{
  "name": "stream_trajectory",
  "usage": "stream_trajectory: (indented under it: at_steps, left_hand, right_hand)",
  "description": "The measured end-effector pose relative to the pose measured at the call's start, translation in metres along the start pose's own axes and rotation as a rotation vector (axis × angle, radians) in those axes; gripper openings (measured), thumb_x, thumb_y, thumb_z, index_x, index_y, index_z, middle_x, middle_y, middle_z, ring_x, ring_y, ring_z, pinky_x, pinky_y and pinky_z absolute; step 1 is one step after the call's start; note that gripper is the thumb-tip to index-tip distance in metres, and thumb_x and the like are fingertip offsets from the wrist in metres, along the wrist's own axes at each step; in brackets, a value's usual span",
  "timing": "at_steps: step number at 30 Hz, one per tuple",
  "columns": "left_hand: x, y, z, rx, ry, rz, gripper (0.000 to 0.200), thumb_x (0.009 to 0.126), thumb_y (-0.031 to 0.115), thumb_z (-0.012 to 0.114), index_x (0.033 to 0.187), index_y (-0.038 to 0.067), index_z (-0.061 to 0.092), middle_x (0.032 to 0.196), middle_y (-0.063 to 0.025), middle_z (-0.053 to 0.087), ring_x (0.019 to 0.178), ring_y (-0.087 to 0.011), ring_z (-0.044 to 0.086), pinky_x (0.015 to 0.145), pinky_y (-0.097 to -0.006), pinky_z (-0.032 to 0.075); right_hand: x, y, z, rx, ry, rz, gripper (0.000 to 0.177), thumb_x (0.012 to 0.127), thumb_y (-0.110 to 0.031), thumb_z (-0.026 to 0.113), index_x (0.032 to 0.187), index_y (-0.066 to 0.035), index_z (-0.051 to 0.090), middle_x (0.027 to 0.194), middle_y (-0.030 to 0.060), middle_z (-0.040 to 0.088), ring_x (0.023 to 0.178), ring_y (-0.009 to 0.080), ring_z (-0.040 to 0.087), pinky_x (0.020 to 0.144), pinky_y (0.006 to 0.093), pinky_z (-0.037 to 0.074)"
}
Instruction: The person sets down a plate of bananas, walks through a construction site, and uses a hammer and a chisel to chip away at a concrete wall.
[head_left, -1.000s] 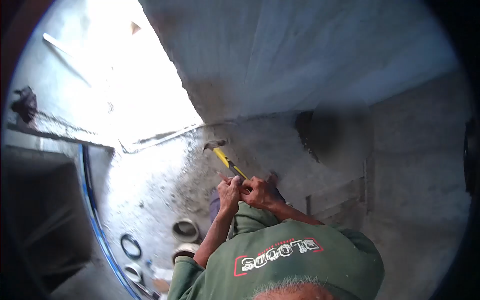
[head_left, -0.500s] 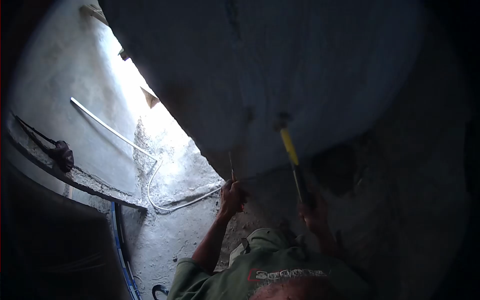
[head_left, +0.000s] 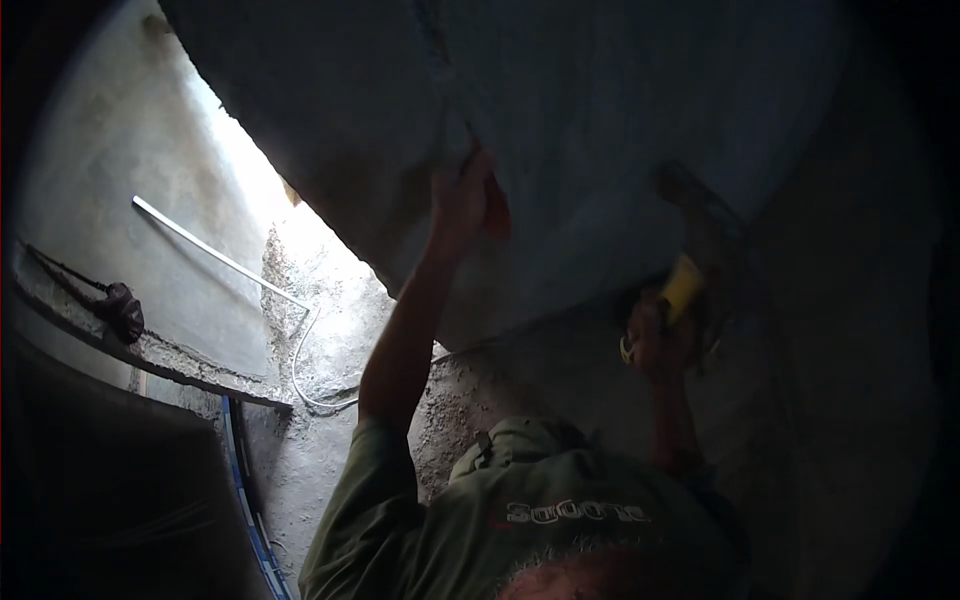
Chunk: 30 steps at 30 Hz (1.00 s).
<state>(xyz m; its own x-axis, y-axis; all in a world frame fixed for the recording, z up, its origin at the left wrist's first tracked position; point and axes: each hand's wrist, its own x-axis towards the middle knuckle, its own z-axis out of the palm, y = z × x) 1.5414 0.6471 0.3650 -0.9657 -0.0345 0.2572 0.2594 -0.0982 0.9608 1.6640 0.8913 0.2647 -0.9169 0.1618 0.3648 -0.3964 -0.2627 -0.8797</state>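
My left hand (head_left: 460, 205) is raised against the dark concrete surface (head_left: 590, 110), with its fingers closed round a chisel (head_left: 497, 212). The red part of the chisel shows beside the palm, and its thin dark tip points up toward a groove (head_left: 432, 45) in the concrete. Lower and to the right, my right hand (head_left: 655, 340) grips a hammer (head_left: 683, 287) by its handle. A yellow band shows on that handle. The hammer's head is up and blurred by motion, apart from the chisel.
Bright light enters along the slanted edge at left. A white pipe (head_left: 215, 247) leans on the plastered wall, with a pale cable (head_left: 300, 375) curving below it. A dark bundle (head_left: 122, 312) lies on a ledge (head_left: 200, 372). Blue strips (head_left: 240, 490) run down at lower left.
My left hand has moved up with the chisel, from near the lower edge onto the concrete. The right hand has risen slightly rightward, and the hammer now tilts and blurs.
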Motion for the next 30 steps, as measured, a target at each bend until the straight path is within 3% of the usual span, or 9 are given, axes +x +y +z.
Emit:
stream_trajectory:
  at_steps: [2, 6, 12, 13, 15, 21, 24, 27, 30]
  left_hand:
    - [0.014, 0.002, -0.003, -0.128, 0.045, -0.027, 0.024, 0.085, 0.025, 0.051, 0.075, 0.004, 0.054, 0.045, -0.0049, 0.045, 0.032, -0.0123, 0.041, 0.029, -0.0258, 0.027]
    - [0.028, 0.013, -0.011, -0.200, 0.062, -0.005, 0.023, 0.086, 0.026, 0.050, 0.079, 0.004, 0.053, 0.047, -0.0040, 0.044, 0.032, -0.0108, 0.038, 0.029, -0.0241, 0.025]
    - [0.038, 0.018, -0.019, -0.483, -0.085, -0.117, 0.024, 0.083, 0.021, 0.051, 0.072, 0.001, 0.050, 0.048, -0.0075, 0.045, 0.035, -0.0163, 0.039, 0.032, -0.0295, 0.027]
    - [0.037, 0.019, -0.017, -0.496, -0.060, -0.117, 0.023, 0.083, 0.021, 0.051, 0.071, 0.001, 0.049, 0.047, -0.0065, 0.043, 0.034, -0.0160, 0.038, 0.033, -0.0290, 0.025]
    - [0.037, 0.017, -0.015, -0.510, -0.034, -0.124, 0.022, 0.083, 0.020, 0.051, 0.071, 0.002, 0.048, 0.046, -0.0054, 0.041, 0.034, -0.0156, 0.037, 0.033, -0.0284, 0.023]
    - [0.041, 0.020, -0.005, -0.481, 0.036, -0.055, 0.018, 0.079, 0.017, 0.053, 0.067, 0.005, 0.047, 0.045, -0.0024, 0.034, 0.034, -0.0136, 0.035, 0.033, -0.0282, 0.021]
    - [0.040, 0.022, -0.006, -0.469, 0.039, -0.077, 0.018, 0.077, 0.015, 0.054, 0.064, 0.006, 0.046, 0.046, -0.0018, 0.036, 0.035, -0.0131, 0.035, 0.032, -0.0288, 0.021]
    - [0.042, 0.020, -0.010, -0.494, 0.031, -0.100, 0.018, 0.078, 0.014, 0.054, 0.063, 0.006, 0.046, 0.047, -0.0020, 0.037, 0.035, -0.0133, 0.037, 0.032, -0.0299, 0.023]
    - [0.043, 0.019, -0.011, -0.472, -0.018, -0.085, 0.019, 0.078, 0.013, 0.055, 0.064, 0.005, 0.046, 0.047, -0.0043, 0.039, 0.036, -0.0150, 0.038, 0.033, -0.0307, 0.026]
  right_hand:
    - [-0.004, 0.016, 0.000, -0.621, -0.068, -0.362, 0.017, 0.087, -0.020, 0.051, 0.092, -0.004, 0.048, 0.053, -0.0009, 0.042, 0.042, 0.0053, 0.038, 0.040, 0.0213, 0.035]
    - [-0.025, 0.058, 0.007, -1.077, -0.166, -0.333, 0.011, 0.085, -0.015, 0.053, 0.082, -0.005, 0.053, 0.061, 0.0001, 0.050, 0.056, 0.0050, 0.047, 0.051, 0.0191, 0.038]
    - [-0.046, 0.009, 0.067, -0.559, 0.062, 0.077, 0.011, 0.082, -0.012, 0.058, 0.074, -0.005, 0.054, 0.061, 0.0002, 0.047, 0.056, 0.0104, 0.045, 0.053, 0.0248, 0.038]
    - [-0.046, 0.002, 0.074, -0.565, 0.064, 0.076, 0.011, 0.082, -0.012, 0.058, 0.074, -0.005, 0.054, 0.061, 0.0002, 0.047, 0.056, 0.0104, 0.045, 0.053, 0.0248, 0.038]
    - [-0.046, -0.006, 0.083, -0.840, -0.024, -0.426, 0.014, 0.082, -0.014, 0.059, 0.073, -0.005, 0.052, 0.060, 0.0010, 0.046, 0.056, 0.0121, 0.046, 0.052, 0.0269, 0.037]
    - [-0.048, -0.012, 0.076, -0.515, -0.044, -0.219, 0.020, 0.081, -0.022, 0.061, 0.073, -0.006, 0.052, 0.061, 0.0022, 0.047, 0.057, 0.0159, 0.046, 0.053, 0.0314, 0.038]
    - [-0.038, 0.009, 0.070, -0.756, -0.015, -0.515, 0.020, 0.082, -0.022, 0.059, 0.073, -0.005, 0.052, 0.060, 0.0026, 0.046, 0.057, 0.0173, 0.044, 0.054, 0.0331, 0.037]
    - [-0.037, 0.011, 0.065, -0.894, -0.112, -0.140, 0.021, 0.082, -0.022, 0.058, 0.072, -0.005, 0.051, 0.064, 0.0035, 0.047, 0.061, 0.0171, 0.044, 0.056, 0.0338, 0.038]
    - [-0.038, 0.002, 0.080, -0.710, -0.042, -0.277, 0.023, 0.083, -0.021, 0.057, 0.069, -0.004, 0.050, 0.063, 0.0049, 0.046, 0.061, 0.0153, 0.044, 0.055, 0.0327, 0.036]
